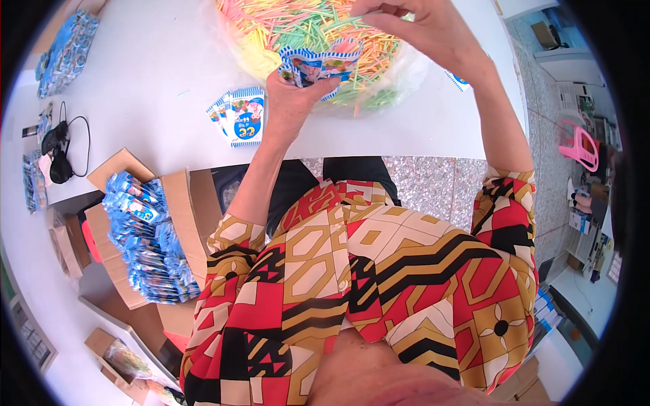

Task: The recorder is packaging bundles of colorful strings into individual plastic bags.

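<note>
My left hand (292,103) is closed around a small blue-and-white striped packet (315,68), thumb across its front. The packet is held upright in front of a heap of thin coloured sticks (298,20) in pink, orange, green and yellow. Over the right side of that heap, my right hand (423,30) has its thumb and fingers drawn together; whatever lies between them is too small to make out. Beside my left wrist, a few flat packets (245,116) of the same kind lie fanned on the white table (176,128).
A clear plastic bag (409,74) spreads around the sticks. At the left, an open cardboard box (179,203) holds many filled packets (145,237). More packets (68,54) lie at the far left, near a black corded object (59,152). A pink chair (579,145) stands off to the right.
</note>
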The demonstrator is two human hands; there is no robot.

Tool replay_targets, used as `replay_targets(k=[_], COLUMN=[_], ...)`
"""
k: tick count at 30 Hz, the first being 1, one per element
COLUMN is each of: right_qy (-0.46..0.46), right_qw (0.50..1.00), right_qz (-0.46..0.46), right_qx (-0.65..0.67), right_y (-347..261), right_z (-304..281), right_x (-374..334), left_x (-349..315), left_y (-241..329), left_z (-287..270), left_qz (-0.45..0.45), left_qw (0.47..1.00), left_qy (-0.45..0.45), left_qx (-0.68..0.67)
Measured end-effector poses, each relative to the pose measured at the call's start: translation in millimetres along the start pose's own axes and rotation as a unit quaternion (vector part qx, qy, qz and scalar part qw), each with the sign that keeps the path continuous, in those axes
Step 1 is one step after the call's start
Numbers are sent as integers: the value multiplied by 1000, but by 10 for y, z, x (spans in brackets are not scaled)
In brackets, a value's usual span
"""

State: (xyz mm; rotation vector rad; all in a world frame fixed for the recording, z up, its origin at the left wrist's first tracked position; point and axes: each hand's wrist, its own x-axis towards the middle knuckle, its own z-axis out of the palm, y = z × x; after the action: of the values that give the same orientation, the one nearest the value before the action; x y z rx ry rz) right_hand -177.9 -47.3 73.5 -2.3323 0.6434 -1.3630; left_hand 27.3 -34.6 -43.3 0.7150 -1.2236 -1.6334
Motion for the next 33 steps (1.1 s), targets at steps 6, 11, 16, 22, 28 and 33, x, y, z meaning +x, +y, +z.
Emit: replay_targets(k=[6, 11, 16, 22, 28, 33], right_qy=[-95, -244, 26, 23, 76, 283], right_qw=[984, 947, 918, 901, 908, 890], right_qz=[-97, 112, 360, 409, 395, 358], right_qx=[-111, -176, 163, 142, 119, 14], right_y=[-166, -410, -174, 70, 130, -181], right_z=[-37, 102, 154, 398, 354, -12], right_x=[139, 212, -58, -652, -876, -985], left_x=[-10, -10, -16, -5, -1, 35], left_y=[-15, -45, 44, 35, 24, -4], left_z=[-5, -13, -40, -26, 11, -129], left_qz=[-5, -7, -19, -58, -88, -189], left_qw=[1000, 1000, 996, 993, 986, 971], left_qy=[9, -9, -25, -43, -30, -7], left_qx=[-4, -26, -88, -93, -141, -145])
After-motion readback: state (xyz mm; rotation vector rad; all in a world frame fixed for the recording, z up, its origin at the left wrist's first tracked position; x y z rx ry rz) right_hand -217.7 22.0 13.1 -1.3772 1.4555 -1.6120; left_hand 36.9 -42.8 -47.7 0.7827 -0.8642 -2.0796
